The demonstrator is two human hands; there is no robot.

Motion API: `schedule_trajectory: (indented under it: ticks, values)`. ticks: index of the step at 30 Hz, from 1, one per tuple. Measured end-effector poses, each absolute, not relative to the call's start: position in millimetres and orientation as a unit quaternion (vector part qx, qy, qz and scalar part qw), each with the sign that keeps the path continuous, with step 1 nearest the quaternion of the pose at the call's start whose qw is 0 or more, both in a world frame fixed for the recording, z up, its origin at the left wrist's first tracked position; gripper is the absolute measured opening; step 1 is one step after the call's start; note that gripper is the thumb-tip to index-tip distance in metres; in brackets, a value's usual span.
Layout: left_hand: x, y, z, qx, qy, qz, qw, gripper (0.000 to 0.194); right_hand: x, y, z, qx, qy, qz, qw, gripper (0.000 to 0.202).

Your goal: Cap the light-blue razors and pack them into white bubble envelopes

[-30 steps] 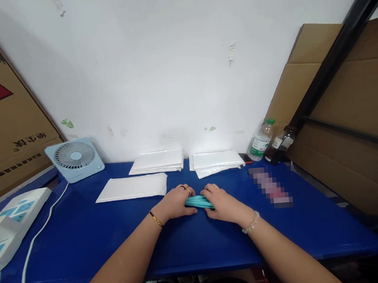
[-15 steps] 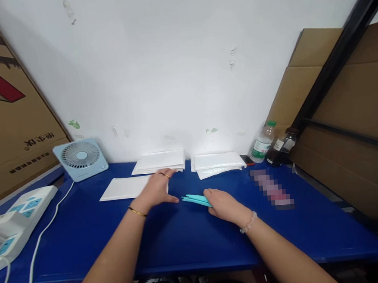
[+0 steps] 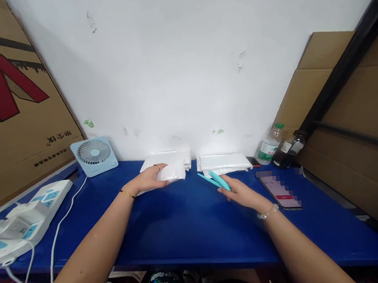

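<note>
My left hand (image 3: 150, 178) grips a white padded packet (image 3: 173, 171), which is lifted and tilted in front of the left stack of white packets (image 3: 164, 154) by the wall. My right hand (image 3: 236, 189) is closed around a turquoise tweezer-like tool (image 3: 220, 181). The tool's tips are apart and point left, just in front of the right stack of white packets (image 3: 224, 161). Nothing shows between the tips.
On the blue table (image 3: 195, 227), a light blue fan (image 3: 95, 154) and a white power strip (image 3: 47, 207) with cables lie left. A phone (image 3: 281, 193), a green-capped bottle (image 3: 270, 146) and a dark bottle (image 3: 288, 151) are right. Cardboard (image 3: 320, 76) leans behind.
My left hand has closed on the white packet and raised it from the table. My right hand has moved slightly up and right, and the tool's tips have spread. The view has shifted left.
</note>
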State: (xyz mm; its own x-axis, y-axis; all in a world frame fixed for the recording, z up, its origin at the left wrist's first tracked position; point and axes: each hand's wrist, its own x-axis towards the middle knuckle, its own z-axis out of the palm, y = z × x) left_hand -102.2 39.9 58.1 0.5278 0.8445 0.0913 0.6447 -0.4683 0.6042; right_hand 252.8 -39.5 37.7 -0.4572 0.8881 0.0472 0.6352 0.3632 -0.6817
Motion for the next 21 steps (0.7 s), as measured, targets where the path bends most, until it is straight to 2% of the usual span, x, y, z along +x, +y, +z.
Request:
schedule_trajectory:
  ticks: [3, 6, 8, 15, 21]
  values:
    - [-85.1, 29.0, 77.3, 0.799, 0.336, 0.273, 0.418, 0.068, 254.4, -47.8, 80.3, -0.457, -0.840, 0.212, 0.200, 0.026]
    - [-66.6, 19.4, 86.0, 0.741, 0.222, 0.274, 0.571, 0.068, 254.7, -55.6, 125.1, -0.415, -0.885, 0.121, 0.173, 0.020]
    - [-54.7, 12.5, 87.2, 0.714, 0.182, 0.258, 0.625, 0.067, 254.3, -60.0, 147.2, -0.401, -0.900, 0.058, 0.159, 0.016]
    - [-25.1, -11.2, 77.0, 0.679, 0.141, 0.279, 0.664, 0.065, 250.2, -67.3, 183.0, -0.422, -0.883, -0.204, 0.011, 0.011]
    - [0.6, -13.9, 66.5, 0.627, 0.092, 0.357, 0.687, 0.064, 202.0, -79.3, 240.2, -0.397, -0.863, -0.305, -0.071, 0.014]
